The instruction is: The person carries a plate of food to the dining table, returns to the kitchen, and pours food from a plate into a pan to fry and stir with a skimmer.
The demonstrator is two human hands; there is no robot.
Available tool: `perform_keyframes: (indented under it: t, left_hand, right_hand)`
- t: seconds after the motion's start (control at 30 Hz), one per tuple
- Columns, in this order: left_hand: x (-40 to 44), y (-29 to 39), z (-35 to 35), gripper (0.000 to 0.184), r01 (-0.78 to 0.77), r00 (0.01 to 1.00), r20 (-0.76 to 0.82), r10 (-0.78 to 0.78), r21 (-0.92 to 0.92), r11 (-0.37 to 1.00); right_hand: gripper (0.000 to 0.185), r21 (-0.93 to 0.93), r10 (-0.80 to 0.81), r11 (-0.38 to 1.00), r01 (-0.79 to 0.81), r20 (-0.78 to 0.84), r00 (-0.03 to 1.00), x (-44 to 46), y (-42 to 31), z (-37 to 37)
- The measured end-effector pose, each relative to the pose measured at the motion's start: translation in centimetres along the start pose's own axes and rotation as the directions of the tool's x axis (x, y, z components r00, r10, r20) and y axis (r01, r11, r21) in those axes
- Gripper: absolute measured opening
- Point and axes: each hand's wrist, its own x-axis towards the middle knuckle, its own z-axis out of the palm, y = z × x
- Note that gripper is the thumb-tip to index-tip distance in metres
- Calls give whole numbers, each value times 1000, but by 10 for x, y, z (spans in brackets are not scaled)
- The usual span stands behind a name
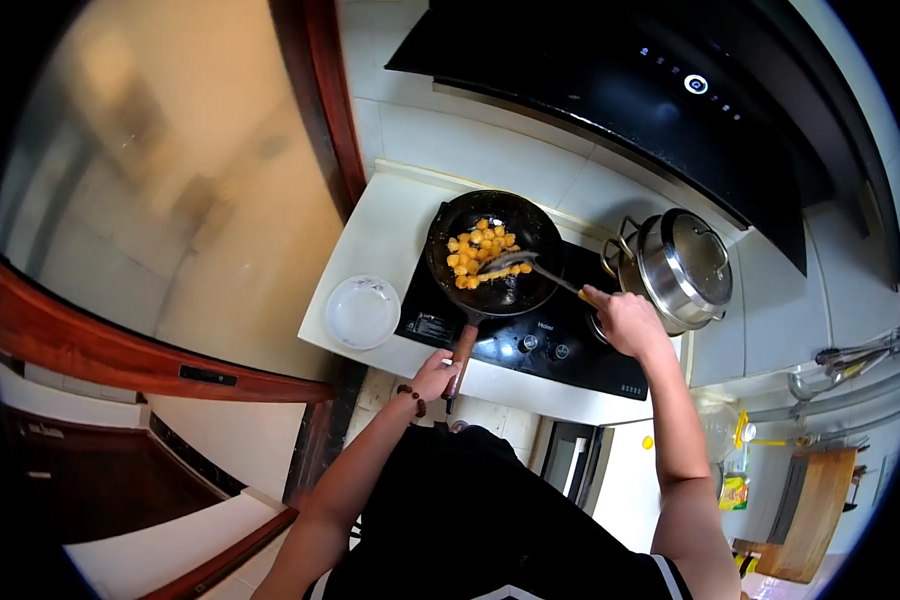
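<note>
A black wok [511, 293] sits on the left side of the black gas stove [600, 366]. In it lie golden-brown, roughly cube-shaped pieces of food [467, 262], bunched toward the left. My left hand [436, 376], a beaded bracelet at its wrist, is closed round the wok's brown wooden handle [466, 345]. From the right, my right hand [627, 319] grips a metal spatula [552, 277] by its handle end. The spatula's head is down in the wok, against the food pieces. Its exact shape is partly blurred.
A white plate [363, 312] stands on the counter left of the stove. Stacked steel pots [670, 262] with a glass lid occupy the right burner. The range hood [610, 70] overhangs the back. Utensils [855, 358] hang at far right, near an oil bottle [718, 432] and a wooden board [815, 510].
</note>
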Motion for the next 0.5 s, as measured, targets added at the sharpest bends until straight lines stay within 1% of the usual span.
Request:
perform_keyframes:
  t: [0.03, 0.07, 0.1, 0.17, 0.2, 0.27, 0.33, 0.4, 0.5]
  left_hand:
    - [0, -2, 0, 24, -4, 1000, 4, 4, -2, 1000]
    - [1, -4, 1, 24, -9, 1000, -7, 9, -6, 1000]
    - [-2, -2, 3, 24, -11, 1000, -21, 10, -2, 1000]
    - [-2, -3, 5, 25, -15, 999, -37, 15, 4, 1000]
    - [1, -8, 5, 25, -25, 998, -51, 26, 23, 999]
    - [7, -14, 2, 25, -42, 996, -74, 45, 40, 998]
    - [7, -16, 0, 29, -32, 999, -35, 33, 26, 999]
    - [8, -16, 0, 29, -32, 998, -48, 33, 30, 999]
    - [6, -16, 1, 29, -39, 998, -54, 41, 43, 998]
  right_hand:
    - [53, 10, 14, 1000, -14, -13, 1000, 5, 0, -6]
    - [49, 37, 19, 999, -17, -38, 999, 14, 4, -5]
    - [49, 37, 11, 999, -9, -40, 999, 26, 5, -2]
    - [54, 0, -27, 1000, 28, -125, 992, 53, 4, 6]
    - [54, 0, -33, 999, 34, -131, 991, 66, 4, 13]
    - [57, -72, -11, 997, 3, -115, 993, 90, 3, 26]
    - [58, -76, 1, 997, -10, -110, 994, 100, 1, 34]
    - [60, -92, 28, 995, -36, -88, 996, 103, 2, 39]
    - [59, -77, 7, 997, -14, -88, 996, 95, 15, 51]
